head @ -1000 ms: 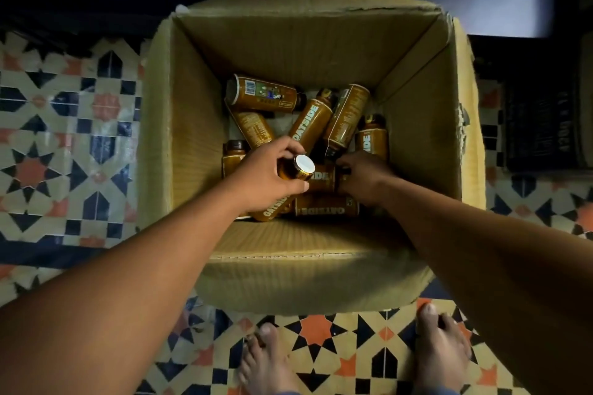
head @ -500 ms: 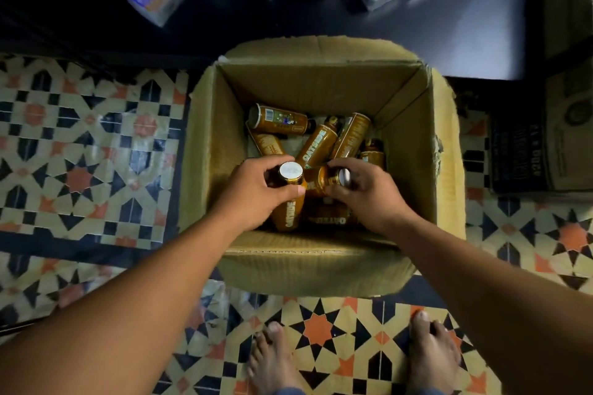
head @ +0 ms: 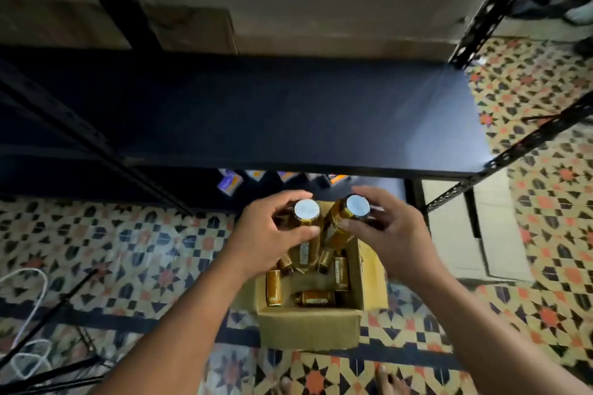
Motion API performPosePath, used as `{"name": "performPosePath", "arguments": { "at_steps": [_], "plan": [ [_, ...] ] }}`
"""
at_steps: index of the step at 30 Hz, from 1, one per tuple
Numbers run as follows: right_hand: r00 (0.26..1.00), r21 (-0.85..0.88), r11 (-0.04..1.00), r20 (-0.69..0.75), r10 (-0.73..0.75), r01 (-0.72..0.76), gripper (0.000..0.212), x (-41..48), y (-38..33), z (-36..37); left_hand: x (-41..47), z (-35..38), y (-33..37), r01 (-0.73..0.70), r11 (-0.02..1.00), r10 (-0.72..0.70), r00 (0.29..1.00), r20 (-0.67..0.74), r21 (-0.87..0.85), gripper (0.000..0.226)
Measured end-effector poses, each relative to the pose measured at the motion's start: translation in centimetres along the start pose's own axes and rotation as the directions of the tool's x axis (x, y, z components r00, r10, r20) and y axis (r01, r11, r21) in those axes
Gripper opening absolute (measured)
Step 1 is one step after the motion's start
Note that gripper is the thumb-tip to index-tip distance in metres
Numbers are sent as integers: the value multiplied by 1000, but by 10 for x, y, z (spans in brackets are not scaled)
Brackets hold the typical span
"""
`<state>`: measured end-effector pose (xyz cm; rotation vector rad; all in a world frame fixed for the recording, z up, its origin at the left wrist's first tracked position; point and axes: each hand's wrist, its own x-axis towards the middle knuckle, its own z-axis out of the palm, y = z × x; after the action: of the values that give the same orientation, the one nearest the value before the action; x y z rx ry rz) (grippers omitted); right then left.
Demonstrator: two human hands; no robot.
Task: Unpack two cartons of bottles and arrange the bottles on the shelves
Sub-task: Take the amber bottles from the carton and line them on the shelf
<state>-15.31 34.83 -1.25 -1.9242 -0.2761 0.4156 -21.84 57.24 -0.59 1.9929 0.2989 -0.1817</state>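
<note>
The left grip [head: 269, 236] holds 1 brown, silver-capped bottle [head: 307, 211] near its cap. The right grip [head: 388, 234] holds a 2nd such bottle [head: 337, 229]. Both bottles hang above the open cardboard carton [head: 308, 327], short of the black metal shelf [head: 288, 112]. Such cap-end holds could slip, or the bottles could clip the shelf edge.

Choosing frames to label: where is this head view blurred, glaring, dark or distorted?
Head view: floor tiles blur toward the right edge; the shelf board glares at its right end and sinks into shadow leftward; the wide lens splays the shelf posts; the left hand and right hand, gripping the left bottle and right bottle, look fairly sharp.
</note>
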Motion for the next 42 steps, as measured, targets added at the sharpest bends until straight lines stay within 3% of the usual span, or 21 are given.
{"name": "performPosePath", "arguments": {
  "at_steps": [8,15,25,34,42],
  "plan": [
    [931,-47,950,-189,-311,308,48,-46,-251,-93,-75,-114,245,-259,966,258,965,-53,-21,51],
    [850,-129,888,-256,-460,442,42,-71,-360,-153,-110,-156,367,-423,906,421,905,-58,-23,49],
    [830,-223,865,-253,-497,450,44,-41,-374,-214,-70,-130,427,-479,878,476,868,-143,14,52],
    [883,-239,880,-134,-449,411,41,39,-346,-283,28,-69,451,-397,916,397,884,-247,54,58],
    [913,-271,890,-78,-399,366,42,104,-313,-319,84,-33,458,-310,950,307,905,-295,40,49]
  ]
}}
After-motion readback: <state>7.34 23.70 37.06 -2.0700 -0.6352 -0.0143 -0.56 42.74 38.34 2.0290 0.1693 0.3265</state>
